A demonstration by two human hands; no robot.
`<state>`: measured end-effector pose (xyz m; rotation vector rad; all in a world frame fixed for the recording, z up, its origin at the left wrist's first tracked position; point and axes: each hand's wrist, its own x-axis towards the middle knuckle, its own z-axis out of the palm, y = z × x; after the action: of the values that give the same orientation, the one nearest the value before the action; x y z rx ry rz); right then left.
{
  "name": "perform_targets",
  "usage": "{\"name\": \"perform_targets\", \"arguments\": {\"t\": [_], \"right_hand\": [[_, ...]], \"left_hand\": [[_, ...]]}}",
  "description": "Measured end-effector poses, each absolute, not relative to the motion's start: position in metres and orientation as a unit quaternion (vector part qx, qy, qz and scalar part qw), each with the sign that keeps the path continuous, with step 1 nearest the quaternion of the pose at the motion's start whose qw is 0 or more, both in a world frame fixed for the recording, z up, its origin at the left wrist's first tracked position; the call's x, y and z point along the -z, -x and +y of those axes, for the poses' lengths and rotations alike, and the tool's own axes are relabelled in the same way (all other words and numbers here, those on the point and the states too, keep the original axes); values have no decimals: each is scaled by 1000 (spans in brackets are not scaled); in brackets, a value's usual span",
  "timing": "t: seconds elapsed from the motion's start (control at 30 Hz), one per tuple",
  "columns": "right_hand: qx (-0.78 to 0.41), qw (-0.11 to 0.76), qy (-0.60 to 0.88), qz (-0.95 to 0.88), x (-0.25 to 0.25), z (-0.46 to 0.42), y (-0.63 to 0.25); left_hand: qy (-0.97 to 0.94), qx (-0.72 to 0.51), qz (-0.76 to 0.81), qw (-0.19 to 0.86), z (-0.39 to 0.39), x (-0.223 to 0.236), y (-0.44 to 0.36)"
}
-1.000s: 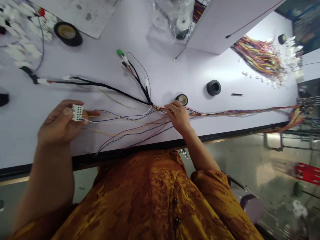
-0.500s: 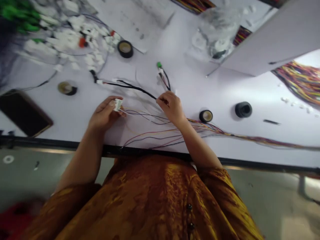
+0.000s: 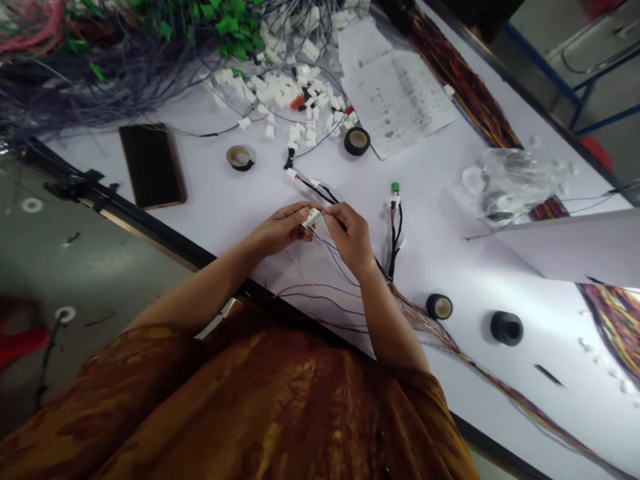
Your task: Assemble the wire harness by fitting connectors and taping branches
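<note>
Between the thumb and fingers of my left hand (image 3: 283, 228) is a white multi-pin connector housing (image 3: 312, 218), its rows of holes showing. A few thin wires run out of it. My right hand (image 3: 351, 239) is closed in a pinch right at the housing's right side; a wire seems to be in its fingertips, though the end is hidden. Loose coloured wires (image 3: 320, 287) spread below the hands and join a long wire harness (image 3: 493, 380) on the right. A black-sleeved branch with a green connector (image 3: 395, 187) lies beyond my right hand.
White connectors (image 3: 280, 93) are heaped at the back, beside green ones (image 3: 235, 30). A phone (image 3: 151, 165) lies at left. Tape rolls (image 3: 357, 141) and a black cylindrical piece (image 3: 507, 328) rest on the table. Printed sheets (image 3: 400, 93) and a plastic bag (image 3: 515, 180) lie farther back.
My right hand has left the black-sleeved wires and come over beside the connector housing in my left hand. The camera view has turned, so the table edge now slants.
</note>
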<state>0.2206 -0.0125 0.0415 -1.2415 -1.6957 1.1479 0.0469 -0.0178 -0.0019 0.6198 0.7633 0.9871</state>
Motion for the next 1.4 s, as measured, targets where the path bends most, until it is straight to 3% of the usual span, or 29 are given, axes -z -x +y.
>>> {"name": "perform_targets", "arguments": {"t": [0.67, 0.83, 1.17, 1.4], "right_hand": [[-431, 323, 524, -659, -32, -39, -233], [-400, 361, 533, -653, -28, -38, -231], [-492, 398, 525, -569, -18, -44, -228], [-424, 400, 504, -637, -13, -49, -225]], "left_hand": [[-359, -451, 372, 727, -21, 0, -48], [-417, -438, 392, 693, -21, 1, -45], [-433, -408, 423, 683, -24, -3, -48], [-470, -369, 422, 682, -24, 0, -46]]}}
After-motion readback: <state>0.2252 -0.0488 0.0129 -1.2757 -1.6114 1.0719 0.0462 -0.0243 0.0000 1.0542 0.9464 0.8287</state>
